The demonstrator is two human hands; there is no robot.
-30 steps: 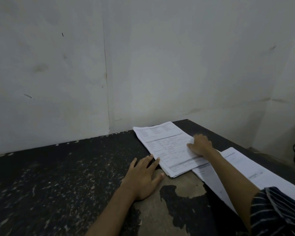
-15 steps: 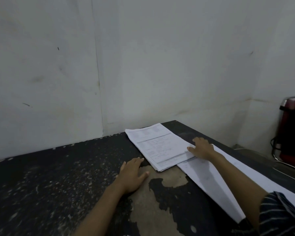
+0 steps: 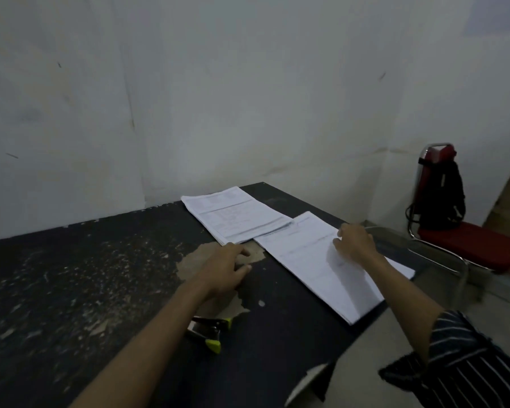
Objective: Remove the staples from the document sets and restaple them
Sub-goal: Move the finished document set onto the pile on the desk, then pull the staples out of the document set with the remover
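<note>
Both hands are coming off the far document set (image 3: 236,216), and the view is swinging right and down, bringing a stapler (image 3: 208,331) and a red chair (image 3: 468,240) into sight. Taking the worn patch (image 3: 195,260) on the dark table (image 3: 86,275) as the marker: the far document set is lying just beyond it, the near document set (image 3: 304,260) is lying to its right with one corner touching the far set, and the stapler is sitting at its near edge, beside the left forearm.

The left hand (image 3: 226,267) is resting on the patch, fingers loosely bent and slightly apart, holding nothing. The right hand (image 3: 356,242) is sitting on the near document set, fingers curling onto the top sheets, which are looking blurred and partly lifted. Whether thumb and fingers are actually pinching those sheets I cannot tell.

The step in hand is probably picking out the next set to work on. To do it well, the right hand should be taking the whole bound set rather than a few leaves. It should be sliding that set toward the patch, where the left hand can pin it flat. The stapled corner should be turning toward the stapler, but no staple is showing at this size.
</note>
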